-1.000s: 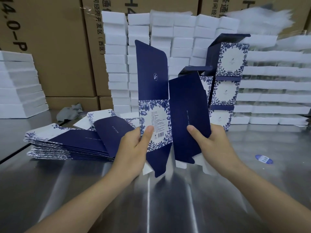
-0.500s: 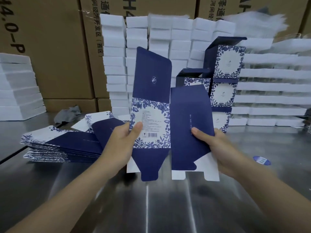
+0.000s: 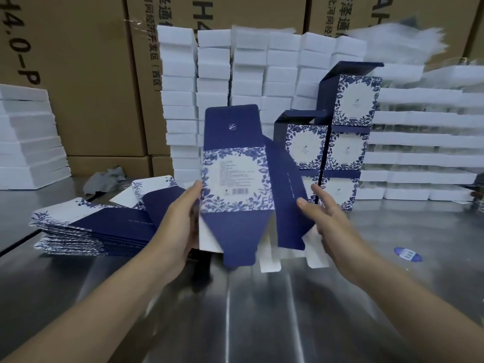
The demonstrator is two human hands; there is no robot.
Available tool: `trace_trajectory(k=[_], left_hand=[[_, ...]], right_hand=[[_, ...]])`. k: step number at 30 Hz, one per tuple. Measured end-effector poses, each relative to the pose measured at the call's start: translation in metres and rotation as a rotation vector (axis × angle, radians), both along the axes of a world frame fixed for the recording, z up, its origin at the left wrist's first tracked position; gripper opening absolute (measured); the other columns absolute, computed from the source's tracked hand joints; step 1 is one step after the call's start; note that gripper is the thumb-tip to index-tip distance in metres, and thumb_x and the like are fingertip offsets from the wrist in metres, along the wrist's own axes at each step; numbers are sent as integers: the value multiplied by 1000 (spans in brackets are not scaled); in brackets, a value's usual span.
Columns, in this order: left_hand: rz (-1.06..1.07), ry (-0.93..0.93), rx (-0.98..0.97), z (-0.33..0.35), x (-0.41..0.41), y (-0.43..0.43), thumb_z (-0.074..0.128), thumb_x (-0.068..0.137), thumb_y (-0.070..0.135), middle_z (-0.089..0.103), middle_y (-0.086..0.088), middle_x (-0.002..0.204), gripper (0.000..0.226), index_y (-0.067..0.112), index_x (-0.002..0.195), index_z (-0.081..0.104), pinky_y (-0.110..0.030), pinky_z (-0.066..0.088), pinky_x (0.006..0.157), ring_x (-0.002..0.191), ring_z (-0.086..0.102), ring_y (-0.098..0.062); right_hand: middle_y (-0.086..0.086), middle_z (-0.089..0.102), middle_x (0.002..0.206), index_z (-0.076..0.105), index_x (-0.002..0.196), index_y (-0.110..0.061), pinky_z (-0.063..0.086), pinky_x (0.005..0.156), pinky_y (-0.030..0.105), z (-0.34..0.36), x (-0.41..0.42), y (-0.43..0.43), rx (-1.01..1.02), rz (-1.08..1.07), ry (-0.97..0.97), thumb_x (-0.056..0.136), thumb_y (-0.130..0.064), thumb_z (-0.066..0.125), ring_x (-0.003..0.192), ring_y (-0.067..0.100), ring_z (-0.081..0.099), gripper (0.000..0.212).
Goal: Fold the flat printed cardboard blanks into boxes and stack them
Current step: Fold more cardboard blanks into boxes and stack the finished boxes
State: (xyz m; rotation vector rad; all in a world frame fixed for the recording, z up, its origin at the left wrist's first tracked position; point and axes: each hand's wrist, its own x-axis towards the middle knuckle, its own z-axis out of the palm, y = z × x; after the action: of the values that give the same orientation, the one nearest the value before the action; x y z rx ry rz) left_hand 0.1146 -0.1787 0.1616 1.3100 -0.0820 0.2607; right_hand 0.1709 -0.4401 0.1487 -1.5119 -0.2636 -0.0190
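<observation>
blank (image 3: 235,179) being gripped by left hand (image 3: 180,224) | being pressed by right hand (image 3: 332,226), fingers (image 3: 318,192) straight | boxes (image 3: 345,150) stacked, insides unseen

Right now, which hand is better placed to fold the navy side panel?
Probably the right hand: its thumb touches the navy side panel, while the left hand grips the blank at its opposite edge.
</observation>
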Motion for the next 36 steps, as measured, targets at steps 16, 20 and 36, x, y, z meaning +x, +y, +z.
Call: trace_trajectory(k=[16, 20, 36], left_hand=[[-36, -304, 617, -17, -5, -13, 75, 99, 24, 50, 31, 153, 85, 64, 156, 27, -33, 45, 113, 145, 44, 4], [98, -313, 584, -20, -2, -11, 63, 106, 23, 68, 14, 132, 42, 40, 143, 62, -44, 53, 102, 116, 65, -6], [284, -176, 223, -13, 4, -2, 56, 109, 34, 80, -6, 99, 32, 18, 99, 82, -33, 62, 72, 94, 76, -22]], right_hand=[[10, 63, 114, 71, 135, -26, 43, 95, 45, 5, -21, 11, 157, 378, 229, 80, -69, 59, 93, 30, 54, 71], [16, 32, 92, 67, 124, -17, 35, 74, 40, 6, -15, 4, 208, 365, 257, 73, -70, 75, 81, 29, 24, 74], [-4, 77, 91, 77, 99, -10, 61, 75, 27, 7, -3, 6, 160, -105, -206, 102, -23, 68, 80, 6, 69, 16]])
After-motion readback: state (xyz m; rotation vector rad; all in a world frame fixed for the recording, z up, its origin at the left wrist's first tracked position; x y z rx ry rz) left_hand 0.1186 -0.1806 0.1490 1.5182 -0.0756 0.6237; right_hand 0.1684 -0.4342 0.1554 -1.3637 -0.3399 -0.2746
